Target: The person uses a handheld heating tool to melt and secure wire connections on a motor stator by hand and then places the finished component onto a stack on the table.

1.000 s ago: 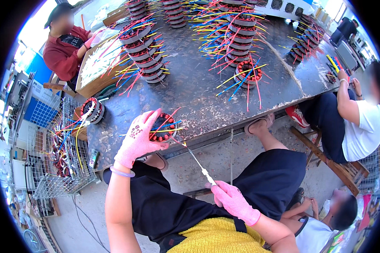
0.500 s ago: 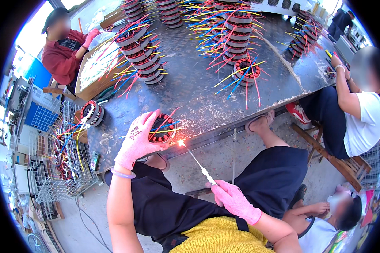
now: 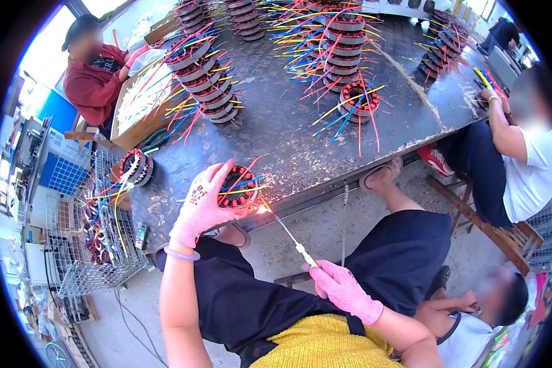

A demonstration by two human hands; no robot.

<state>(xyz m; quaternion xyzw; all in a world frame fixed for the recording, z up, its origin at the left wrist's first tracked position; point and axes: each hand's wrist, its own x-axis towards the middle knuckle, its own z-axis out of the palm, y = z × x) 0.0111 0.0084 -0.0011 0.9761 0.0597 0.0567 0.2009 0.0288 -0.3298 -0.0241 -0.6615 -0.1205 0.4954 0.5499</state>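
The left hand (image 3: 203, 199) and the right hand (image 3: 345, 289) are wearing pink gloves (image 3: 193, 216) patterned with dark printed marks. The wound ring (image 3: 235, 199) is showing red, its wires (image 3: 245, 183) trailing red, blue and yellow. The slim rod (image 3: 301, 249) is turning from white to grey along its length, and a flame (image 3: 264, 209) is glowing orange-white. The table (image 3: 270, 144) is looking dark blue-grey, mottled with pale scuffs. The ribbed knit top (image 3: 325, 345) is showing mustard yellow, the bracelet (image 3: 182, 254) lilac.

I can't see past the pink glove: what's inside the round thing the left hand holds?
Inside the ring, red coils line the edge around a dark middle, and coloured wires cross it. The left hand covers its left side; its underside can't be seen.
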